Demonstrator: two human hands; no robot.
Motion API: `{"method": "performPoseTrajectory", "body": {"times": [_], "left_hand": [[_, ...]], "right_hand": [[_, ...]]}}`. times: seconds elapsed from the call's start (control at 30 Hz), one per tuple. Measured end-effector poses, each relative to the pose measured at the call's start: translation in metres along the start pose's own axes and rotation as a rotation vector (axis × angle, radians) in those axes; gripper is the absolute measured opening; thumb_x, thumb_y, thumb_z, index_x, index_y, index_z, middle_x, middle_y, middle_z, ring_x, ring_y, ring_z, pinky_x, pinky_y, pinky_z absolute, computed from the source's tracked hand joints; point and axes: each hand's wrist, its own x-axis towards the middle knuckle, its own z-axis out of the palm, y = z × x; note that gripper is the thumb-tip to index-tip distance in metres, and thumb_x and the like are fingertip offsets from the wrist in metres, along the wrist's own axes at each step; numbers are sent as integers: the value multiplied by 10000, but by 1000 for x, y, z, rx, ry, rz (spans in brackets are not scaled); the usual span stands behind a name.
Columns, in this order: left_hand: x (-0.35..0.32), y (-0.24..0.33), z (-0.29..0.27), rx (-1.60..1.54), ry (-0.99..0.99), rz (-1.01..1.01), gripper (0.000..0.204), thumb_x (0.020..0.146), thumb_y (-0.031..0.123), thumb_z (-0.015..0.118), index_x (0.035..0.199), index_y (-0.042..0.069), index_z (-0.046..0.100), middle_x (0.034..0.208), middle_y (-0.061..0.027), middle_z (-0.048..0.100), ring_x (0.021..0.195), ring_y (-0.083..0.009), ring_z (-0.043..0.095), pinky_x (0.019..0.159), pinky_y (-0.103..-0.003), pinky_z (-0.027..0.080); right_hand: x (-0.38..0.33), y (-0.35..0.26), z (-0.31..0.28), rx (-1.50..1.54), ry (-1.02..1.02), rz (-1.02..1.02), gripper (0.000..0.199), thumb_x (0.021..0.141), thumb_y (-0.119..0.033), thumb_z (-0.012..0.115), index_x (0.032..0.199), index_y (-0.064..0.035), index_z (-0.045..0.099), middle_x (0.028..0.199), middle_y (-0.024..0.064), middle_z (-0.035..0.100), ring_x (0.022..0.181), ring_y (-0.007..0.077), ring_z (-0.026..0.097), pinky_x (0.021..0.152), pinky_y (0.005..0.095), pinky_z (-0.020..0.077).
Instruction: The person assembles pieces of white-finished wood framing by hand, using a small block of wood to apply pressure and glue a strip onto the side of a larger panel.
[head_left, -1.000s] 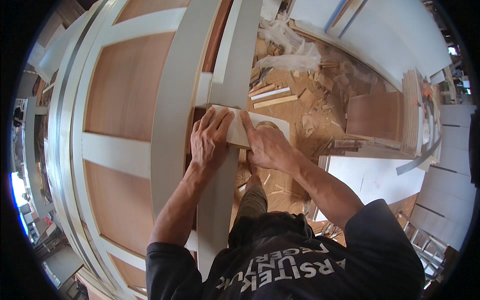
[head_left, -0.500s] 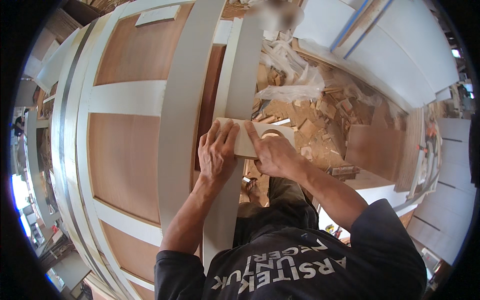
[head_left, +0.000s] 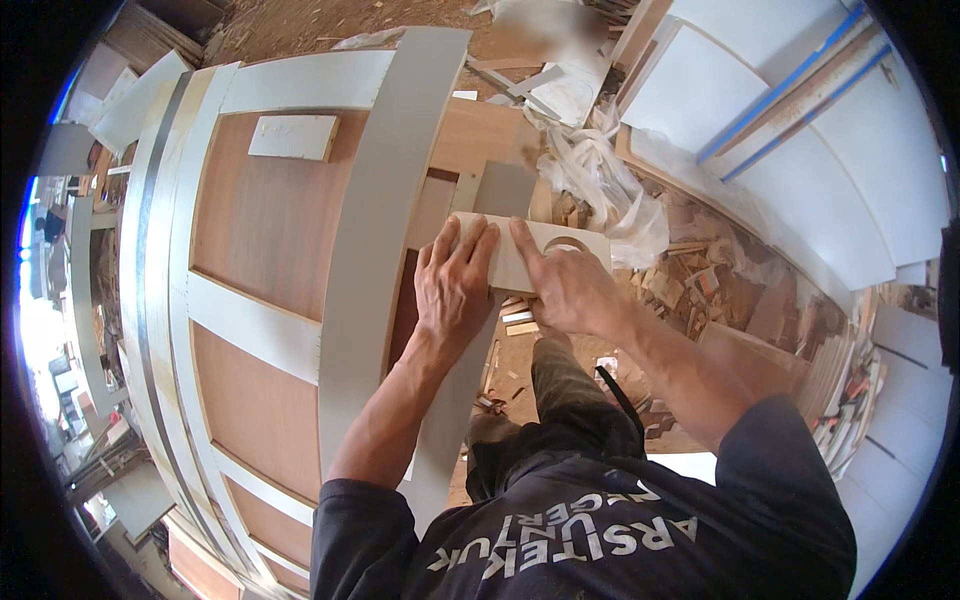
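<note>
Pressing flat on a pale rectangular board piece (head_left: 530,255), the left hand (head_left: 452,290) lies palm down with fingers (head_left: 470,245) extended, not clenched. The right hand (head_left: 570,290) holds the same piece from its right side, index finger stretched along its top face, other fingers curled at its edge. The piece lies across a long white strip (head_left: 455,400) beside a brown panelled door (head_left: 270,230). Wood offcuts (head_left: 700,280) litter the floor beyond.
</note>
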Motion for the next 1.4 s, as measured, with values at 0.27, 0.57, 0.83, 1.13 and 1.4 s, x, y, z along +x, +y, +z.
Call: {"method": "performPoseTrajectory", "body": {"times": [0.27,0.57,0.83,1.13,1.4], "left_hand": [[77,-8,13,-41,42,-92,540,766,31,695,1301,65,632,1352,-79,652,1306,-343,552,1022,-467,465],[-140,93,7,-117,351,-562,819,787,116,715,1526,3,380,1585,-271,382,1500,-444,323,1219,-558,270],[-307,119,2,168,309,-1243,879,895,348,707,1600,29,292,1658,-272,255,1537,-470,213,1243,-567,176],[-311,143,11,85,296,-1512,915,956,598,567,1600,13,283,1682,-265,197,1549,-470,182,1247,-575,151],[-299,121,14,112,390,-1532,960,952,639,531,1612,5,243,1690,-247,186,1571,-403,166,1277,-506,129]], "right_hand": [[65,75,-29,-153,102,-154,1050,729,-134,738,1551,165,158,814,287,672,766,448,670,751,505,552],[50,47,12,-258,58,36,942,799,-200,660,1597,38,221,957,290,713,897,403,721,829,498,581],[118,-34,-60,-221,396,-337,673,920,-343,677,1429,41,463,1004,298,717,928,441,722,806,546,576],[140,-82,36,-331,77,-522,779,819,-222,667,1490,72,403,955,276,723,884,424,723,811,520,588],[275,37,-146,-56,193,-521,454,838,-113,560,1276,-19,636,1064,216,733,1014,389,705,877,494,530]]}}
